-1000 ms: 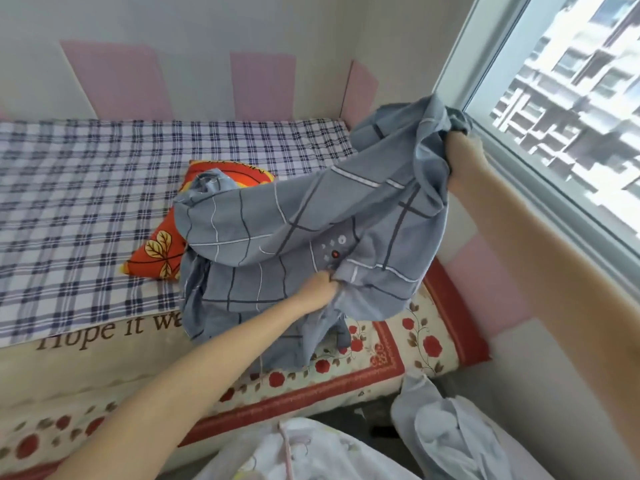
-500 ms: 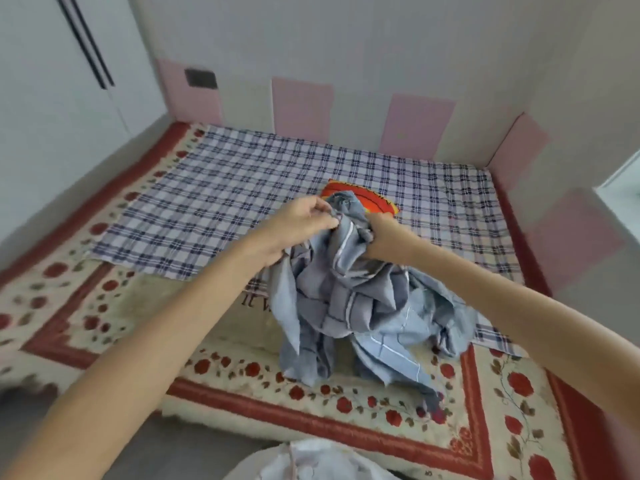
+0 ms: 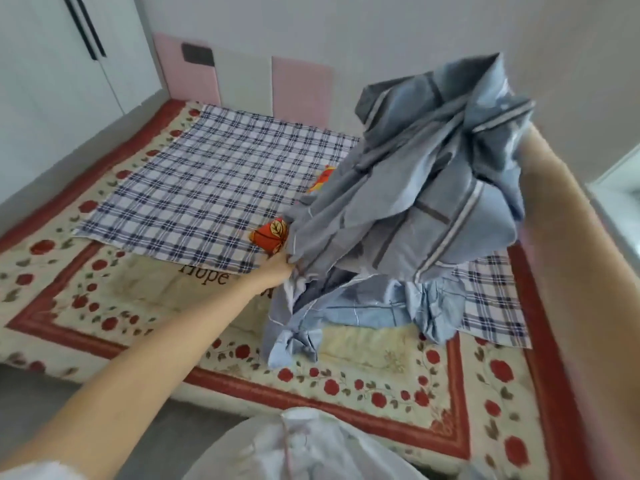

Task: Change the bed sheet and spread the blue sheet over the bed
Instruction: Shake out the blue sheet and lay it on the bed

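both hands grip the blue sheet (image 3: 415, 209) — right arm raised, left low.

The blue sheet (image 3: 408, 216) is thin, matt, creased cloth; the checked sheet (image 3: 207, 188) is smooth woven cotton; the flowered blanket (image 3: 381, 382) looks fleecy.

Pale grey-white walls (image 3: 346, 36) meet in the far right corner. Along their base runs a band of padded panels — pink (image 3: 301, 86) beside off-white (image 3: 242, 81) — and a dark rectangular plate (image 3: 197, 53) sits on the leftmost pink one. White wardrobe doors (image 3: 52, 81) with dark vertical handles fill the left edge. At the right edge a window frame (image 3: 620, 181) shows bright daylight. Grey floor (image 3: 41, 400) lies bottom left.
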The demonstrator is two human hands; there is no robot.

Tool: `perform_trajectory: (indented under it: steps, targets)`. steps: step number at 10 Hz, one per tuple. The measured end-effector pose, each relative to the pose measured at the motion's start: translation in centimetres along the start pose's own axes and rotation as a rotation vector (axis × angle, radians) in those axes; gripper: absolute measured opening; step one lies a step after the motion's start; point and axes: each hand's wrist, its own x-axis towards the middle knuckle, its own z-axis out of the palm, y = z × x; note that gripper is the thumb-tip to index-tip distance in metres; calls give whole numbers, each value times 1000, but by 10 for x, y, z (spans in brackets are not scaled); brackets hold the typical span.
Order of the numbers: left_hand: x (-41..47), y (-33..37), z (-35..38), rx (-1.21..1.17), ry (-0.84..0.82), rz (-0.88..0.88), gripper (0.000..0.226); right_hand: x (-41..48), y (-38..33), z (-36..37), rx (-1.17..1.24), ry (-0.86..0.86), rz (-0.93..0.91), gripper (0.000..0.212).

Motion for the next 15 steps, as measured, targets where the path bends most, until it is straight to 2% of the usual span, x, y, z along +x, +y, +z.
perform_trajectory:
  steps: [1, 2, 3, 4, 5, 6, 7, 8, 9, 10, 11, 12, 13, 14, 15]
  targets:
    - [8, 8, 6, -95, 56, -36, 24, 29, 3, -40, -602, -575, -656, 26]
    - [1, 45, -7, -189, 47, 100, 13, 60, 55, -40, -911, -96, -576, 34]
    - [-25, 100, 8, -311, -203, 257, 38, 24, 94, -23, -999, -353, -535, 14]
    - [-43, 124, 31, -319, -417, 334, 67, -11, 119, -4, -928, -746, -458, 29]
    - [-54, 118, 29, -365, -504, 357, 67, -14, 131, -21, -736, -1020, -335, 71]
    - [-64, 108, 28, -396, -611, 401, 68, -14, 170, -29, -1000, -1065, -299, 31]
    - [-79, 105, 52, -226, -736, 455, 72, -22, 209, -22, -949, -867, -396, 41]
    - [-80, 104, 70, 161, -430, 598, 70, -23, 221, -21, -696, -762, -276, 22]
    - [-52, 81, 76, 356, -93, 614, 60, -13, 217, -43, -322, -698, 76, 20]
    - [-32, 60, 103, 343, -64, 606, 26, -25, 201, -68, -212, -875, 143, 10]
    - [-24, 58, 141, 261, -157, 592, 33, -29, 192, -84, -216, -902, 57, 44]
    - [-12, 53, 171, 160, -383, 264, 101, -14, 191, -120, -416, -798, 222, 56]
    - [-21, 39, 197, 172, -619, 233, 98, -2, 211, -143, -624, -806, 251, 51]
    - [-49, 46, 223, 419, -728, 502, 52, 1, 244, -161, -642, -1261, 235, 16]
    - [-55, -1, 245, 805, -1047, 592, 57, -2, 254, -147, -954, -1445, 364, 39]
